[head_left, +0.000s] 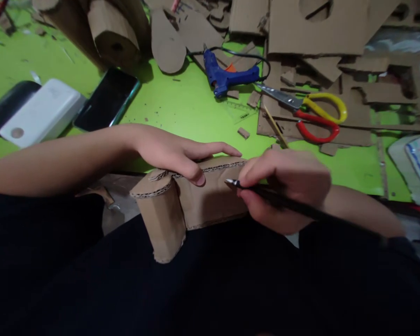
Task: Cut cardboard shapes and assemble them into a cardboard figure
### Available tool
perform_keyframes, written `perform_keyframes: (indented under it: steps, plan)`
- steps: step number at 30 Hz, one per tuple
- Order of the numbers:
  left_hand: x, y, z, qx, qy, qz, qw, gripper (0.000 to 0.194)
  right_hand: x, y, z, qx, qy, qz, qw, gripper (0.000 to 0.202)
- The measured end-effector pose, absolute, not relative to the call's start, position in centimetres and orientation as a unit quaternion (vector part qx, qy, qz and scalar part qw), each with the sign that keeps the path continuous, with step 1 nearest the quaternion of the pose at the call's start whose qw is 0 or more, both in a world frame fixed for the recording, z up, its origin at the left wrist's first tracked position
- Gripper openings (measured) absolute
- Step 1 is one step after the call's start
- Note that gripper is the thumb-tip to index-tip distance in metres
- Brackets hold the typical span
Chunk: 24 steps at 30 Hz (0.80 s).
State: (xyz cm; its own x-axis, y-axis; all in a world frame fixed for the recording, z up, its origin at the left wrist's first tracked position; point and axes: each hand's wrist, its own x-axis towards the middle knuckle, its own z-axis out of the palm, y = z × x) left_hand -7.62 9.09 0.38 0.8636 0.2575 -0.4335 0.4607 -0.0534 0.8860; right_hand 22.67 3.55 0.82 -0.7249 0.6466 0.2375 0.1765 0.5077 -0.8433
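Observation:
A brown cardboard piece (pixel 213 200), with a rounded column (pixel 163 224) at its left end and a flat wall to the right, rests over my lap. My left hand (pixel 171 151) grips its top edge, thumb on the near face and index finger stretched along the far side; the other fingers are hidden. In my right hand (pixel 287 186) is a slim black pen (pixel 283 198), pinched near its silver tip. That tip is at the wall's near face, to the right of my left thumb; whether it touches I cannot tell.
On the green table (pixel 168 112) lie a blue glue gun (pixel 227 74), red-and-yellow scissors (pixel 308 109), a clear ruler (pixel 240 109), a thin yellow stick (pixel 276 128), a phone (pixel 108 100) and a white box-like device (pixel 42 112). Cardboard scraps (pixel 367 93) and cardboard tubes (pixel 112 35) stand behind.

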Motion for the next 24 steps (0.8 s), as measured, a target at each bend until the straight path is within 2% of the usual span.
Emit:
perform_keyframes:
  steps: [4, 9, 16, 21, 24]
  plan:
    - [-7.5, 8.9, 0.8, 0.709, 0.281, -0.104, 0.638, 0.112, 22.3, 2.2, 0.8, -0.249, -0.847, 0.395, 0.255, 0.012]
    - [-7.5, 8.7, 0.9, 0.705, 0.298, -0.079, 0.639, 0.112, 22.1, 1.9, 0.6, -0.253, -0.843, 0.379, 0.285, 0.023]
    - [-7.7, 8.6, 0.8, 0.729, 0.283, -0.077, 0.618, 0.102, 22.1, 2.0, 0.4, -0.248, -0.853, 0.363, 0.281, 0.024]
    - [-7.7, 8.5, 0.8, 0.722, 0.289, -0.095, 0.622, 0.11, 21.8, 1.8, 1.2, -0.262, -0.873, 0.316, 0.263, 0.023]
    - [-7.7, 8.4, 1.2, 0.708, 0.293, -0.108, 0.633, 0.112, 21.6, 1.7, 1.3, -0.254, -0.884, 0.263, 0.29, 0.02]
